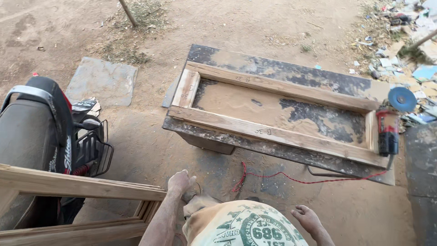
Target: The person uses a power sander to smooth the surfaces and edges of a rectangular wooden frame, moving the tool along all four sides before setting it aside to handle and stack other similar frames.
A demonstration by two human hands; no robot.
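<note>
The left hand point(180, 182) sits low in the middle of the picture. Its fingers are curled shut on the end of a wooden frame point(77, 187) that runs long ways out to the lower left. The right hand point(307, 217), at the lower right, hangs loose with its fingers open and holds nothing. Another wooden frame point(273, 109) lies flat on a table point(291, 73) higher up, past both hands. A red grinder point(388, 130) rests at its right end, nearer the right hand.

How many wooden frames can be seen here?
2. One wooden frame lies flat on the dusty workbench, beside the angle grinder. The other frame is at lower left, gripped by the left hand. Others may lie out of view.
</note>
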